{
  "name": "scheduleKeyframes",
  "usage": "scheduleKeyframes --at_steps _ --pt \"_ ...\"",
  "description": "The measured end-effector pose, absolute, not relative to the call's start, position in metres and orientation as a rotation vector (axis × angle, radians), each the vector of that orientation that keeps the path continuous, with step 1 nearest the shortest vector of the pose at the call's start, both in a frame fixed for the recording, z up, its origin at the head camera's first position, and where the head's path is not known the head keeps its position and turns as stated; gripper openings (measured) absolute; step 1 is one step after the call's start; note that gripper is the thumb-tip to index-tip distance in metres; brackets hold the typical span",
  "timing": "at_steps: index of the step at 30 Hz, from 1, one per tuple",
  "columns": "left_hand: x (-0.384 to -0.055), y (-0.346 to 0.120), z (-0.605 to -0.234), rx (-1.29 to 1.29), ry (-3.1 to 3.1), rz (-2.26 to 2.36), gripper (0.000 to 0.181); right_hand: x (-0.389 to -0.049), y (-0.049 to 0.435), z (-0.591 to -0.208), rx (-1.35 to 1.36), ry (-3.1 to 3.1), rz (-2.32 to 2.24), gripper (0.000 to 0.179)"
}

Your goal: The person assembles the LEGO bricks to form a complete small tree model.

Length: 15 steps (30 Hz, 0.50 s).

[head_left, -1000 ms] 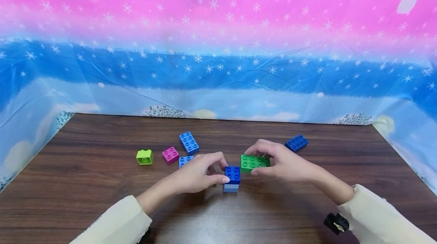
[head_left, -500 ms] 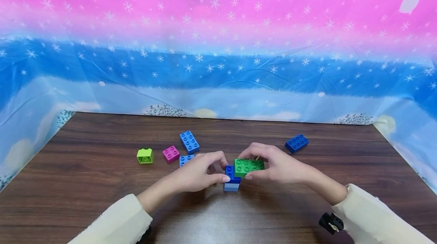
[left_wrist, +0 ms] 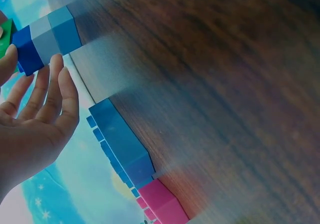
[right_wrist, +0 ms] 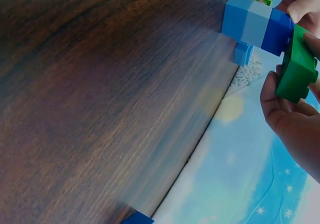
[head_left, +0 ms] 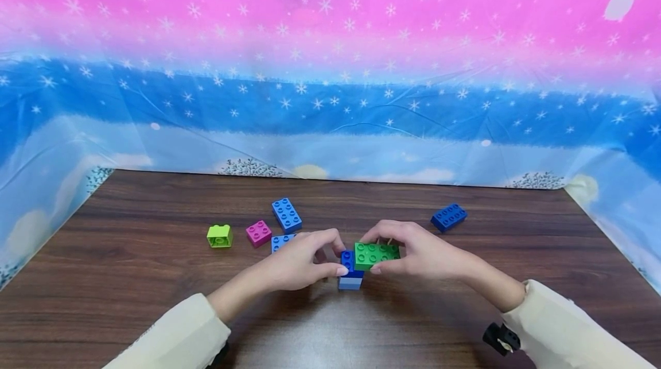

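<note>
A small upright stack stands on the table between the hands: a dark blue brick [head_left: 347, 262] on top, a pale grey-blue brick [right_wrist: 256, 23] in the middle and a mid-blue brick [left_wrist: 65, 30] at the bottom. My left hand [head_left: 302, 260] steadies it, thumb and fingers pinching the dark blue brick from the left. Thumb and fingers of my right hand [head_left: 426, 253] grip a long green brick [head_left: 376, 256], studs up. Its left end sits over the right half of the dark blue brick's studs, and the rest juts out to the right.
Left of the stack lie a lime brick [head_left: 220, 236], a pink brick [head_left: 259, 233] and a blue eight-stud brick [head_left: 286, 215]. Another blue brick [head_left: 281, 241] is partly behind the left hand. A navy brick [head_left: 448, 217] lies at the right, and a patterned cloth [head_left: 330, 151] borders the table [head_left: 155, 300].
My right hand has brought the green brick leftward from beside the stack onto the dark blue brick, then slightly lower. The left hand has kept its place.
</note>
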<state>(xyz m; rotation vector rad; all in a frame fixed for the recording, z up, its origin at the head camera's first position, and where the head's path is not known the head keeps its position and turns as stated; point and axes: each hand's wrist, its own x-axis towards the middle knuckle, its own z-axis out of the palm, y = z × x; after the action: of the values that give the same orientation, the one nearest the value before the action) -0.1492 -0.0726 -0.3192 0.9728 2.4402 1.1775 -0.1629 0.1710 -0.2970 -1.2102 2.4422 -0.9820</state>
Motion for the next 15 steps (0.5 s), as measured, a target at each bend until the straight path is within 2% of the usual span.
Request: scheduleKeyframes --at_steps 15 --pt "-0.148 -0.0714 -0.3184 0.965 2.462 1.158 0.014 -0.1651 0.1701 -0.297 -1.246 2.396 -1.036 0.031"
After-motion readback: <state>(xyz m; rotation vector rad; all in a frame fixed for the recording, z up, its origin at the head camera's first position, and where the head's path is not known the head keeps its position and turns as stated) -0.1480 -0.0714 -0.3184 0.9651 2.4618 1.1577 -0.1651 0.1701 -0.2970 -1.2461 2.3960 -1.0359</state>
